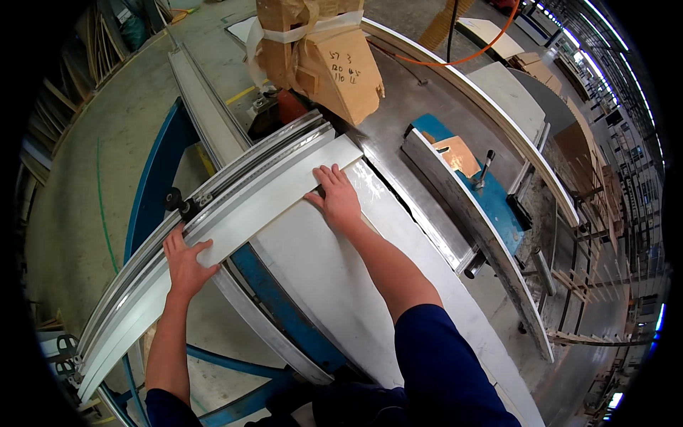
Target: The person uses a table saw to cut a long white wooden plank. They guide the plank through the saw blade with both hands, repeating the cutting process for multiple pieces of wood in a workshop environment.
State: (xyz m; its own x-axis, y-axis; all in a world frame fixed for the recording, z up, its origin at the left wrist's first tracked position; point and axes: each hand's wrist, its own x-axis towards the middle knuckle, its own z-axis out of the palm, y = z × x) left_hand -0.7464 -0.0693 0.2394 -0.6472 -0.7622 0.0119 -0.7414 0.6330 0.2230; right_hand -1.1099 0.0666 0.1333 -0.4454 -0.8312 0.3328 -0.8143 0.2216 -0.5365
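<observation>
A long white board (274, 196) lies crosswise against a silver rail fence (250, 151) over the saw's pale sliding table (299, 263). My left hand (186, 260) rests on the board, fingers spread toward its far edge and thumb out to the right. My right hand (336, 196) lies near the board's right end, fingers apart on its surface and thumb toward the near edge. A black knob fitting (183, 203) sits on the fence just beyond my left hand.
A cardboard-covered upright (334, 71) stands beyond the fence. On the steel bed (434, 92) at right are a blue-based metal fence (484, 199) and an orange hose (420, 62). A blue beam (156, 171) extends at left; panels (71, 78) lean farther back.
</observation>
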